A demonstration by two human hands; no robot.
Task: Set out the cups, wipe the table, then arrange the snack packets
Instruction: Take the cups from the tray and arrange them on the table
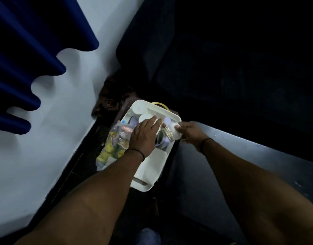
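Note:
A white plastic basket (pixel 143 186) sits on the dark floor below me. Inside it lie white cups (pixel 144 117), with one more upturned cup (pixel 139 107) at the far corner. A clear bag of colourful snack packets (pixel 113 144) fills its left side. My left hand (pixel 144 137) reaches into the basket, fingers stretched out over the cups and touching one. My right hand (pixel 189 132) grips a white cup with a patterned band (pixel 171 132) at the basket's right rim, tilted on its side.
A white wall (pixel 63 121) runs along the left with a dark blue curtain (pixel 19 59) hanging over it. A grey tabletop edge (pixel 258 156) lies to the right. Dark furniture (pixel 223 68) fills the upper right. Brown cloth (pixel 113 96) lies behind the basket.

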